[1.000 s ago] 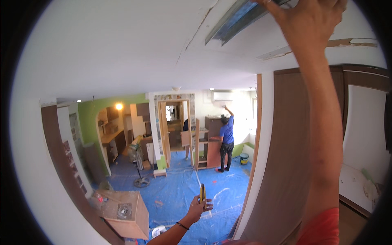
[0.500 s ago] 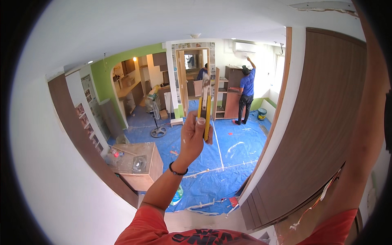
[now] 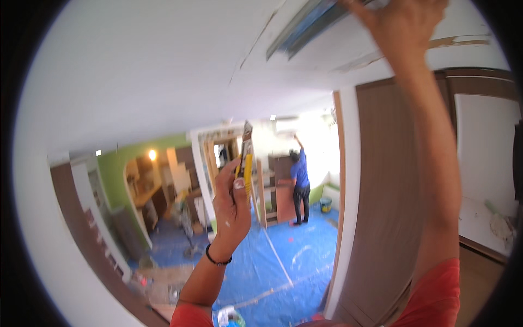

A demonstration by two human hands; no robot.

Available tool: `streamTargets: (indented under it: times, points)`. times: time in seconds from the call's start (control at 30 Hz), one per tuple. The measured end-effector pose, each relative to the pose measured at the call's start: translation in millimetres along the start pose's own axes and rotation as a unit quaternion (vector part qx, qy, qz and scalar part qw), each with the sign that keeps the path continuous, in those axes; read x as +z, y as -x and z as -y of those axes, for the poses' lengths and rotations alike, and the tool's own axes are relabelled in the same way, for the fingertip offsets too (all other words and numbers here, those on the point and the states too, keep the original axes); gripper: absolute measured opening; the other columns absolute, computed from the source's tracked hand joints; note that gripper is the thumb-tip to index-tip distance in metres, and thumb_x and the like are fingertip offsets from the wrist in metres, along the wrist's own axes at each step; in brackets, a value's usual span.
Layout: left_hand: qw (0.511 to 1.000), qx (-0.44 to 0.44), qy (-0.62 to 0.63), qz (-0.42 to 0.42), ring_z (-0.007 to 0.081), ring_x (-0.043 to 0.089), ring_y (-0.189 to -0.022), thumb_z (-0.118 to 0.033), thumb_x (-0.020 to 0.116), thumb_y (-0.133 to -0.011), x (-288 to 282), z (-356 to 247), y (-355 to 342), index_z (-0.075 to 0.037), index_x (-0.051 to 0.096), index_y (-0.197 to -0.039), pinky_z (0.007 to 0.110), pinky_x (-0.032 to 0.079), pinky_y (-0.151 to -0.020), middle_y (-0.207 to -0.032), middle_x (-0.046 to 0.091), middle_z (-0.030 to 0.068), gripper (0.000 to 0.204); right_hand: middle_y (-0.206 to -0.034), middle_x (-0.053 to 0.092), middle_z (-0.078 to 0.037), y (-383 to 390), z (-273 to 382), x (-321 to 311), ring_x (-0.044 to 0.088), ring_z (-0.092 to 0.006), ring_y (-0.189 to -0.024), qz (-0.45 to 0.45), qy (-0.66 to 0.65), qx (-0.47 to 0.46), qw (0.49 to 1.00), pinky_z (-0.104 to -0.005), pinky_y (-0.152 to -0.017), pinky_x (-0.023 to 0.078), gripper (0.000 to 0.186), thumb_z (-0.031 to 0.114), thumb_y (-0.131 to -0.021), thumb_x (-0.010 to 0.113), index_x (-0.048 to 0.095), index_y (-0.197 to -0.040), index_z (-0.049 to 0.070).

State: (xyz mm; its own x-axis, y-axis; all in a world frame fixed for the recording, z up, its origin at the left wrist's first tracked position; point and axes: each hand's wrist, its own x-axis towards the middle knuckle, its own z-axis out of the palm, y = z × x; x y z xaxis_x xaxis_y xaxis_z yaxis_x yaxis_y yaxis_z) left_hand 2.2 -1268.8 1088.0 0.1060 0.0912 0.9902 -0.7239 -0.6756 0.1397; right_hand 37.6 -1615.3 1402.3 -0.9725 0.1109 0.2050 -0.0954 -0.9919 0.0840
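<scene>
White ceiling (image 3: 152,71) spreads above us; its long slot (image 3: 287,42) runs out of view. Blue sheeting (image 3: 316,256) covers the far floor. Our right hand (image 3: 406,27) reaches overhead on the near right, thumb spread from the fingers; its fingertips are cut off, so we cannot tell whether it grips anything. To the left, our raised left hand (image 3: 233,210) closes around a yellow-and-black knife (image 3: 246,158), blade upward, lower end hidden.

Blue floor sheeting (image 3: 272,267), arched green wall (image 3: 110,177), glowing warm lamp (image 3: 152,155), tall brown panel (image 3: 378,185)
</scene>
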Motion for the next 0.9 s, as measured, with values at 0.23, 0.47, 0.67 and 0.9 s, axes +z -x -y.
streamTargets:
  times: [0.23, 0.47, 0.67, 0.9]
  points:
    - [0.948, 0.299, -0.072, -0.085, 0.0082, 0.058, -0.080, -0.018, 0.044, -0.110, 13.3, -90.7, -84.4, -0.004, 0.045, -0.147, 0.026, 0.049, -0.073, -0.113, 0.062, 0.0090, 0.040, -0.169, 0.014, -0.022, -20.7, 27.4, -42.1, 0.014, -0.0568, -0.150, 0.088, -0.096, 0.079, 0.988, -0.0738, -0.115, 0.023, 0.128, 0.040, -0.048, 0.098, 0.036, -0.157, 0.015]
    - [0.890, 0.448, -0.019, -0.083, 0.0180, 0.066, -0.100, -0.014, 0.047, -0.108, 43.4, -197.5, -154.9, -0.005, 0.043, -0.150, 0.032, 0.054, -0.088, -0.137, 0.060, 0.0162, 0.043, -0.170, 0.015, -0.018, -41.6, 33.5, -69.6, 0.010, -0.0584, -0.151, 0.169, -0.186, 0.162, 0.954, -0.0811, -0.107, 0.024, 0.103, 0.037, -0.067, 0.091, 0.040, -0.154, 0.019]
    - [0.864, 0.495, 0.031, -0.087, 0.0238, 0.069, -0.098, -0.014, 0.050, -0.107, 67.0, -236.6, -186.4, -0.008, 0.048, -0.150, 0.033, 0.055, -0.082, -0.130, 0.065, 0.0151, 0.043, -0.167, 0.025, -0.011, -29.3, 34.2, -54.2, 0.018, -0.0507, -0.150, 0.072, -0.176, 0.145, 0.971, -0.0738, -0.110, 0.022, 0.075, 0.035, -0.090, 0.074, 0.040, -0.155, 0.022]
    - [0.893, 0.446, 0.045, -0.037, 0.0163, 0.068, -0.091, -0.017, 0.048, -0.109, 68.3, -242.2, -190.1, -0.008, 0.048, -0.153, 0.029, 0.055, -0.080, -0.135, 0.067, 0.0146, 0.044, -0.171, 0.021, -0.006, -22.1, 32.4, -42.7, 0.009, -0.0579, -0.152, 0.063, -0.200, 0.161, 0.964, -0.0802, -0.109, 0.011, 0.082, 0.042, -0.076, 0.085, 0.052, -0.149, 0.026]
